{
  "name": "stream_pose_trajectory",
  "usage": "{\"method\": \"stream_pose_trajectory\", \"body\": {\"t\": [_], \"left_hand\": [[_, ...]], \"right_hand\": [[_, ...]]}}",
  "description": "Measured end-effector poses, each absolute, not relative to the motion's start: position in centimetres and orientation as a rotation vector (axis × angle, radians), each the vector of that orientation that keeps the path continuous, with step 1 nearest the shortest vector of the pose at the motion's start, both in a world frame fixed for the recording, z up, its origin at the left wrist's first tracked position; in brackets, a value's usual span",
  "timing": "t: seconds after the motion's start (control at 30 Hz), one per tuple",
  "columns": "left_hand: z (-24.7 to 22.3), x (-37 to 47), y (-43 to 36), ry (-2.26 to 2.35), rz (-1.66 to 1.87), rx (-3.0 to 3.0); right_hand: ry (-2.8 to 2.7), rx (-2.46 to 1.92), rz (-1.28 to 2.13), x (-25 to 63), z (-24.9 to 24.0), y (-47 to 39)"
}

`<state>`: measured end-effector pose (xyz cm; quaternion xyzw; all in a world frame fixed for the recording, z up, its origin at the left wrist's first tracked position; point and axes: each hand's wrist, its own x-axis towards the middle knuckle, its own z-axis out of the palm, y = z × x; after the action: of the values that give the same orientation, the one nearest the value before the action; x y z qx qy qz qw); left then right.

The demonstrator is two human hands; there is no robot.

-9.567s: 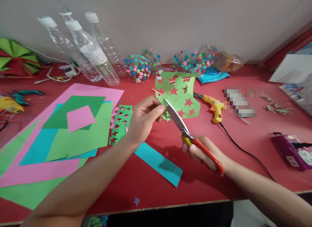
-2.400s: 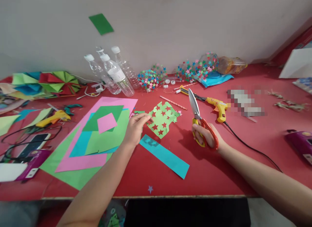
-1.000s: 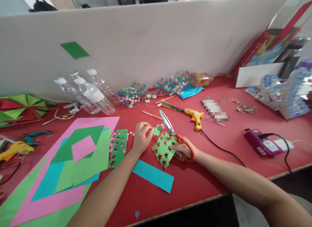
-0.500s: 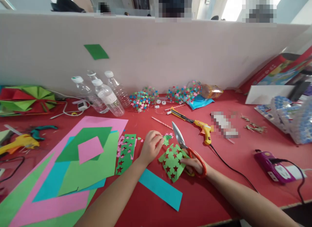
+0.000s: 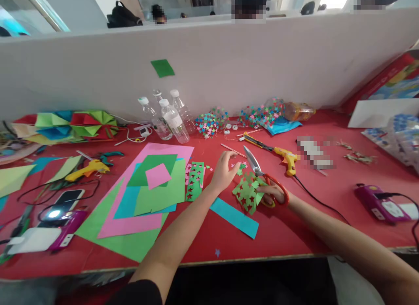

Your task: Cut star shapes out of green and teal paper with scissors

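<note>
My right hand (image 5: 274, 193) is wrapped round the orange-handled scissors (image 5: 252, 160), whose blades point up and away to the left. The same hand also pinches a light green paper (image 5: 247, 192) full of star-shaped holes. Over the table to its left is my left hand (image 5: 225, 171), thumb and fingers apart, with nothing visible in it. Just beyond its fingertips lies a small pile of green and pink paper stars (image 5: 241, 167). A dark green strip with star cutouts (image 5: 195, 182) lies left of that hand, and a blue paper strip (image 5: 235, 218) lies nearer me.
Stacked coloured sheets (image 5: 160, 200) lie at left. Several plastic bottles (image 5: 175, 121) and star-covered balls (image 5: 207, 123) stand along the partition. A yellow glue gun (image 5: 286, 158) with a trailing cord and a purple power strip (image 5: 381, 202) are at right.
My left hand's fingers have spread from a closed pose beside the star pile. The view has swung left and tilted. My right hand keeps the scissors and perforated green paper.
</note>
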<state>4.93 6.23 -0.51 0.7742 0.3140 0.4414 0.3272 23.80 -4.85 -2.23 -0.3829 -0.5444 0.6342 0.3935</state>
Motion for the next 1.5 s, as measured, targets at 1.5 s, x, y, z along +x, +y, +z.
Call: {"method": "stream_pose_trajectory", "body": {"t": [1.5], "left_hand": [[-0.5, 5.4, 2.8, 0.847, 0.582, 1.256]], "right_hand": [[-1.377, -1.572, 1.170, 24.1, 2.7, -2.9]]}}
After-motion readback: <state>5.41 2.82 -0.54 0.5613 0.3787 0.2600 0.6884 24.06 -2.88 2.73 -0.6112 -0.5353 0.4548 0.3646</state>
